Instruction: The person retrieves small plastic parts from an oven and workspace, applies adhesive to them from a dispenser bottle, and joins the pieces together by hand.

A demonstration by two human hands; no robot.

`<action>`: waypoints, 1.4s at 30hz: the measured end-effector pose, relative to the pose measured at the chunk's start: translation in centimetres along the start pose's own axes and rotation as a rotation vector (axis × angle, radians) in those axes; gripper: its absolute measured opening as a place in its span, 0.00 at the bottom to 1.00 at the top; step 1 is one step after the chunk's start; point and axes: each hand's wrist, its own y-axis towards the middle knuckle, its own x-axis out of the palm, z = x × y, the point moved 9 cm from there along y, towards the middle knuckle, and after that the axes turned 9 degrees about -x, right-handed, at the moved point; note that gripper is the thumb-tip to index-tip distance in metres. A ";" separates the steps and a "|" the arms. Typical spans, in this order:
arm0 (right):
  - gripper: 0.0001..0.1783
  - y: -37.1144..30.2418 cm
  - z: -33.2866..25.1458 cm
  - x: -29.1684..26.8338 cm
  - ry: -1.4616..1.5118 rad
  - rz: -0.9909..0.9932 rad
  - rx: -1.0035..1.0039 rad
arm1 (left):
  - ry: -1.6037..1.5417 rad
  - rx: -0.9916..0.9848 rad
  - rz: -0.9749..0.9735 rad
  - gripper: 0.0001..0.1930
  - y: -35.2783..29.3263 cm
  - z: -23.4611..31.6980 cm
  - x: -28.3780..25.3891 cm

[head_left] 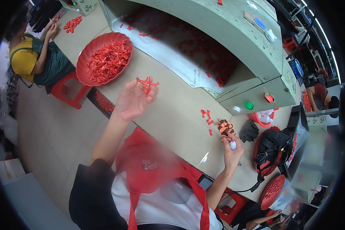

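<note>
Raised over the table, my left hand [132, 103] pinches a small red plastic figure part [146, 84] with several stubby limbs. My right hand [232, 155], farther right, is closed around a small white bottle [233, 145]. Just beyond those fingers lies an orange and dark brown patterned piece [225, 127]; whether the hand touches it I cannot tell. Several loose red pieces [208, 119] are scattered to its left. A scalloped red bowl [81, 69] heaped with red parts [109, 61] stands beyond my left hand.
A pale green machine housing [218, 34] arches over a white sheet [165, 61] with red pieces. Dark grey cloth [249, 131] and a black bag [272, 147] lie at right. A co-worker in yellow [25, 57] sits at far left, near a red stool [67, 92].
</note>
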 end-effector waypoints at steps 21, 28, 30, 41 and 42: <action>0.11 -0.4 -0.6 -0.4 0.014 0.010 -0.010 | 0.178 0.032 0.046 0.16 0.5 -0.7 1.0; 0.11 -0.7 -0.5 -0.8 -0.025 0.027 -0.025 | 0.521 0.090 0.209 0.16 0.5 -1.0 1.0; 0.11 -0.6 -1.2 -0.6 0.034 0.043 -0.038 | 0.835 0.117 0.345 0.17 1.1 -2.1 1.4; 0.14 2.7 -1.2 1.6 -0.535 0.074 0.081 | 2.087 0.520 0.380 0.15 3.3 -7.8 6.9; 0.14 2.7 -1.2 1.5 -0.536 0.075 0.084 | 2.087 0.539 0.386 0.15 3.3 -7.8 6.9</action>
